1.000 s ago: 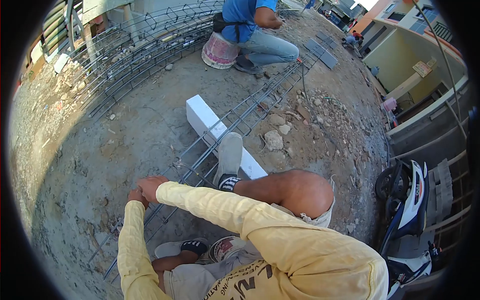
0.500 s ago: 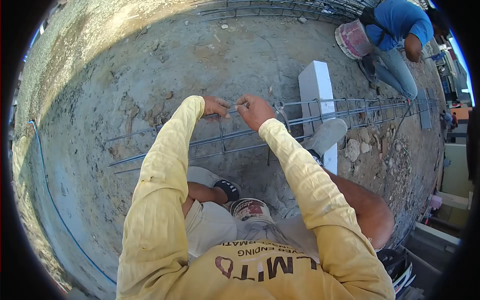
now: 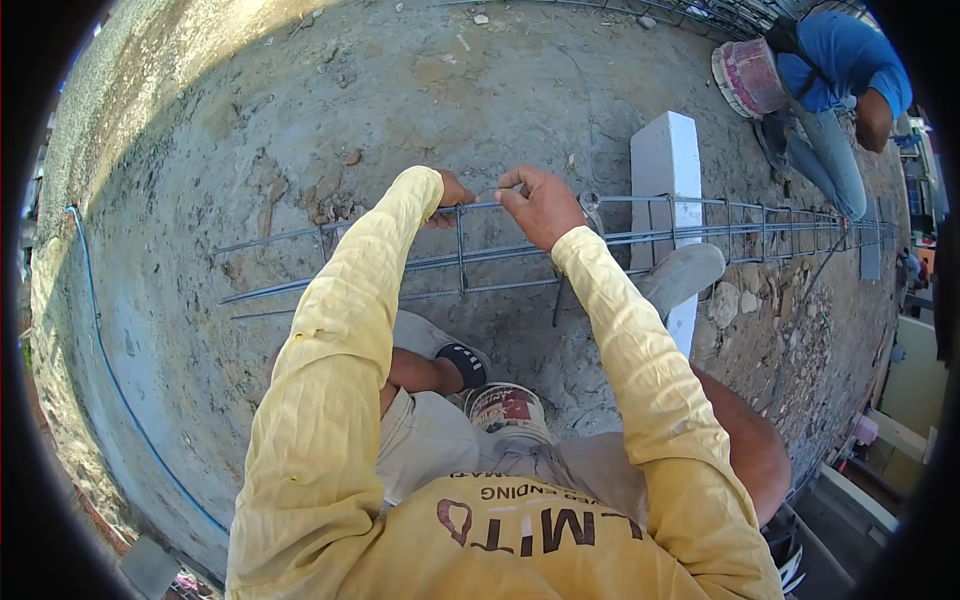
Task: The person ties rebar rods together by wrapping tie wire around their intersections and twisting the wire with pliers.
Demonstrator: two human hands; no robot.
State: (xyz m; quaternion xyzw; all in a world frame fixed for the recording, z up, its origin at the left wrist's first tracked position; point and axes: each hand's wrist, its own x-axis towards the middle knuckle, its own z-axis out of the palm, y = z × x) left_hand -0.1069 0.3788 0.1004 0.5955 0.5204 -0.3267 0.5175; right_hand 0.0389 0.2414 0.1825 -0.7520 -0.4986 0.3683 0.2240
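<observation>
A long rebar cage [image 3: 505, 251] of thin bars and square stirrups lies across the ground in front of me. My left hand [image 3: 453, 199] is closed around its upper bar at the corner of a stirrup [image 3: 461, 250]; the sleeve hides part of the fingers. Just to the right, my right hand [image 3: 543, 207] pinches thumb and forefinger together just above that bar. A thin tie wire [image 3: 486, 192] shows faintly between the two hands. Beside my right wrist, a metal hand tool that looks like pincers [image 3: 591, 208] hangs at the upper bar.
A pale block [image 3: 665, 150] props the cage, with my foot [image 3: 685, 278] by it. Under me is a bucket [image 3: 507, 408]. A co-worker in blue [image 3: 840, 55] sits on another bucket [image 3: 750, 78] at upper right. A blue hose [image 3: 110, 385] runs along the left.
My view has shifted, so the scene sits further right. My right hand has drawn away from my left, widening the gap between them; my left hand stays by the stirrup.
</observation>
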